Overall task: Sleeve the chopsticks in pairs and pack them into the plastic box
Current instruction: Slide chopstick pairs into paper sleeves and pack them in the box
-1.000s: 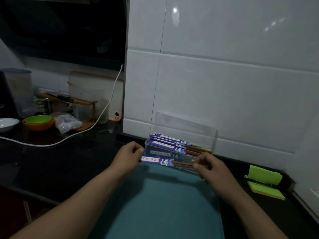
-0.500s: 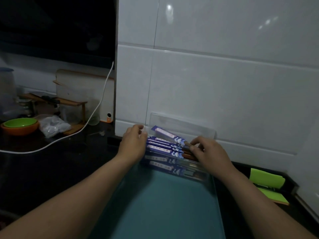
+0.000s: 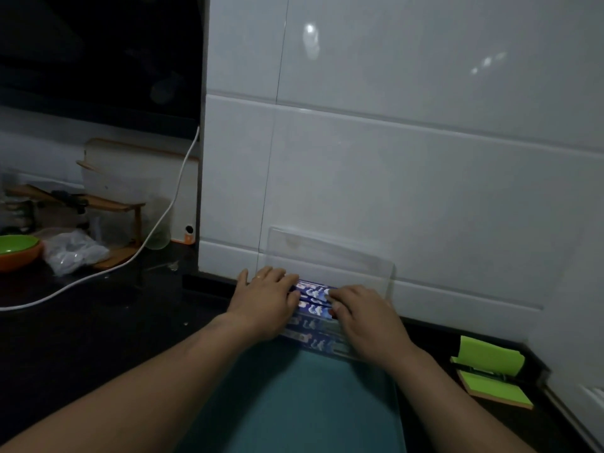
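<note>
A clear plastic box (image 3: 376, 353) stands on the counter against the white tiled wall, its lid (image 3: 330, 253) raised behind it. Several blue sleeved chopstick pairs (image 3: 312, 297) lie stacked inside. My left hand (image 3: 264, 305) lies flat over the left ends of the sleeves, fingers stretched out and pressing down. My right hand (image 3: 362, 317) covers the right part of the stack, its fingers pressing on the top sleeves. The chopstick ends are hidden under my right hand.
A teal mat (image 3: 294, 403) lies in front of the box. Green sticky notes (image 3: 490, 374) sit at the right. To the left are a white cable (image 3: 157, 223), a plastic bag (image 3: 72, 251), a green-and-orange bowl (image 3: 16, 251) and a wooden rack (image 3: 108, 204).
Both hands have moved onto the box and now press the sleeved pairs flat. The top sleeve, tilted up before, lies down in the stack. The camera has shifted right and nearer.
</note>
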`<state>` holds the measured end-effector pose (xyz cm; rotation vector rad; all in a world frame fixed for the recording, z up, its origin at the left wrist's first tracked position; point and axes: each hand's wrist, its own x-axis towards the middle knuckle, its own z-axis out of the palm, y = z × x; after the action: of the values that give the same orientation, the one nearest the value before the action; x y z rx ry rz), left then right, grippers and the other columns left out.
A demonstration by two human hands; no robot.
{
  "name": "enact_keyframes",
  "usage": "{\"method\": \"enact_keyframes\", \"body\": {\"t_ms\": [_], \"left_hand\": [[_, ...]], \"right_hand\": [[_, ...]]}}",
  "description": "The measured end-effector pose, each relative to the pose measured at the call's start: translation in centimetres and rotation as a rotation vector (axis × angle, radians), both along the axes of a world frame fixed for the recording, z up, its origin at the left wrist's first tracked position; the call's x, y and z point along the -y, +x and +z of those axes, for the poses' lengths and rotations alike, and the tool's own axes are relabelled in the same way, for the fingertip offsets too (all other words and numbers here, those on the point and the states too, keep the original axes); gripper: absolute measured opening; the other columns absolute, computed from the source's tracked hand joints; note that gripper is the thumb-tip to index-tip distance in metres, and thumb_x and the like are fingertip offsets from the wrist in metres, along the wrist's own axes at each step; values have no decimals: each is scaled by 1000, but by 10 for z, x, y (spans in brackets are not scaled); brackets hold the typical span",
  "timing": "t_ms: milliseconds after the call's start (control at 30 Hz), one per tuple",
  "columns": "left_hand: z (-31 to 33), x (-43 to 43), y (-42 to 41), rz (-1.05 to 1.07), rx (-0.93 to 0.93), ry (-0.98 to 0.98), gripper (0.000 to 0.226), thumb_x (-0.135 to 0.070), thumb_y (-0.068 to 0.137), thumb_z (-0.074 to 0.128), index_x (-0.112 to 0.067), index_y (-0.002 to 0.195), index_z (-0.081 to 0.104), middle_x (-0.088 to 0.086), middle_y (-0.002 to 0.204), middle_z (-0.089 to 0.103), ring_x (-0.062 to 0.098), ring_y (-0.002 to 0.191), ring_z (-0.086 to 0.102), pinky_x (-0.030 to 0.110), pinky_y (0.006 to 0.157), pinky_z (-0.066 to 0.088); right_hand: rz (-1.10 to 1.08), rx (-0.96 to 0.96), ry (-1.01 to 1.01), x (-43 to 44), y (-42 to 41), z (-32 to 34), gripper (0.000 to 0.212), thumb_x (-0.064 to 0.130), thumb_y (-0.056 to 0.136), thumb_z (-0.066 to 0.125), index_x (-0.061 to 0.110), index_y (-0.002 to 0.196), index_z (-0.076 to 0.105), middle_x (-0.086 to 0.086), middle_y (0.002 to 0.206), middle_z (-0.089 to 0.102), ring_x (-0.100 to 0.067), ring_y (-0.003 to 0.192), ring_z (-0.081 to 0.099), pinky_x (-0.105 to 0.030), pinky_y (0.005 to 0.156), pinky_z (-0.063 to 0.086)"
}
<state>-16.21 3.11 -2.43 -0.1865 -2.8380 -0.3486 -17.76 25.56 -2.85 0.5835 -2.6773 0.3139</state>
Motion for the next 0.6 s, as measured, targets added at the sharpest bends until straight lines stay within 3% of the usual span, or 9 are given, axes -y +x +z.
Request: {"method": "enact_keyframes", "body": {"t_ms": [133, 233, 333, 433, 600], "left_hand": [[4, 1, -8, -8, 5, -6, 32, -46, 107, 35, -31, 132, 49, -1, 142, 53, 22, 133, 48, 49, 120, 25], [2, 5, -11, -22, 10, -55, 39, -49, 107, 33, -32, 140, 47, -1, 144, 51, 23, 131, 48, 45, 112, 34], [2, 6, -15, -41, 39, -133, 53, -51, 110, 26, -31, 158, 35, 0, 161, 39, 24, 146, 38, 45, 120, 29], [6, 4, -17, -63, 79, -188, 57, -50, 111, 21, -29, 164, 23, 1, 172, 23, 22, 157, 21, 45, 126, 19], [6, 4, -11, -99, 128, -286, 58, -45, 113, 18, -25, 166, 13, 6, 175, 12, 24, 160, 13, 48, 127, 16]], "right_hand": [[10, 40, -55, 3, -8, 2, 30, 35, 102, 46, 34, 126, 64, 6, 121, 62, -25, 114, 57, -43, 97, 47], [-11, 61, -31, 4, -13, 4, 37, 28, 97, 43, 33, 129, 60, 3, 125, 59, -27, 117, 55, -42, 99, 45], [-1, 58, 71, 8, -10, 3, 52, 43, 99, 29, 29, 144, 51, 4, 141, 56, -22, 129, 52, -41, 107, 43], [12, 62, 96, 10, -4, 1, 60, 57, 97, 17, 29, 140, 50, 4, 140, 58, -20, 127, 54, -41, 106, 44], [-5, 26, 141, 9, 5, -12, 51, 57, 106, 26, 26, 139, 50, 4, 141, 58, -18, 130, 52, -37, 106, 38]]}}
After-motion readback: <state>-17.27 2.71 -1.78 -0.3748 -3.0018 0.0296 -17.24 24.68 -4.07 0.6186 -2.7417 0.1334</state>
